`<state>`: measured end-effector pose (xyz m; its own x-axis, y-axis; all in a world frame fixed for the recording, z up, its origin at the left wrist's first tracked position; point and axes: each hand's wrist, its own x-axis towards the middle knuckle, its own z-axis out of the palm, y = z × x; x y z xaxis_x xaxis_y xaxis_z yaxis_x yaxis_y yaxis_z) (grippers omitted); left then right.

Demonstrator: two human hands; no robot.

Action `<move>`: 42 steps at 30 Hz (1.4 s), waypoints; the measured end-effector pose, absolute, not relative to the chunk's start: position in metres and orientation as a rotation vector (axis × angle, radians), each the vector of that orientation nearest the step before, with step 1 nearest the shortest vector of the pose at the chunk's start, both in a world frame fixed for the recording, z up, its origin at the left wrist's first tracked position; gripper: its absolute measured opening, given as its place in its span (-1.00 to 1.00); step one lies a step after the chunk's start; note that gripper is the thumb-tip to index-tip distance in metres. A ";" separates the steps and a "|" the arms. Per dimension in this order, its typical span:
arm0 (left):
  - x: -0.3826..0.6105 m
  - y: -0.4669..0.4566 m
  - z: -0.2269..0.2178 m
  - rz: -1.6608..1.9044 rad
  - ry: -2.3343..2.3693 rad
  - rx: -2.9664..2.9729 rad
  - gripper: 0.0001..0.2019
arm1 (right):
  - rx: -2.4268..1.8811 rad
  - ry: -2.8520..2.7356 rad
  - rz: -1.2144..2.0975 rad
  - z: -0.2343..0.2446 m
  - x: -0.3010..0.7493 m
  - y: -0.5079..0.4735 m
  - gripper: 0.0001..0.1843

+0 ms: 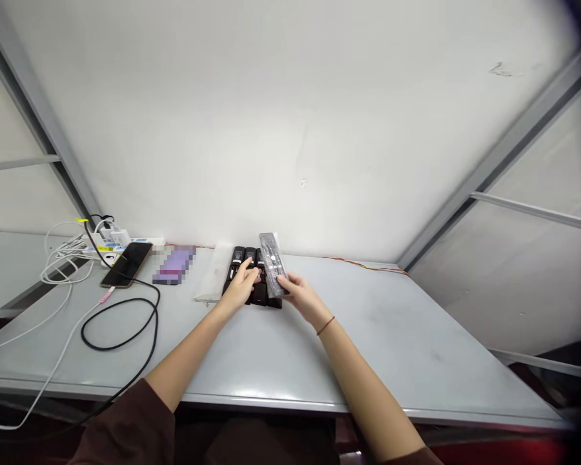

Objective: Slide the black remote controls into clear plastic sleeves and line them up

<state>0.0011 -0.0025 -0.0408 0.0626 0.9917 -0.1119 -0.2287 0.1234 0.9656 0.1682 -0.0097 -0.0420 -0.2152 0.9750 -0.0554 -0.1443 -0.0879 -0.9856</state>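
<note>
A row of black remote controls lies side by side on the grey table near the back wall. My left hand rests on top of that row, fingers curled over one remote. My right hand grips the near end of a remote wrapped in a clear plastic bag, tilted up over the right side of the row. A red string bracelet circles my right wrist.
A flat white packet lies left of the remotes. Further left are a blurred purple item, a phone on a black cable, a power strip with white cables, and thin coloured wires along the wall.
</note>
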 end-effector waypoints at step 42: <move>0.000 0.004 -0.064 0.983 1.127 1.375 -0.75 | -2.000 -1.054 0.432 -0.079 0.294 0.039 -0.68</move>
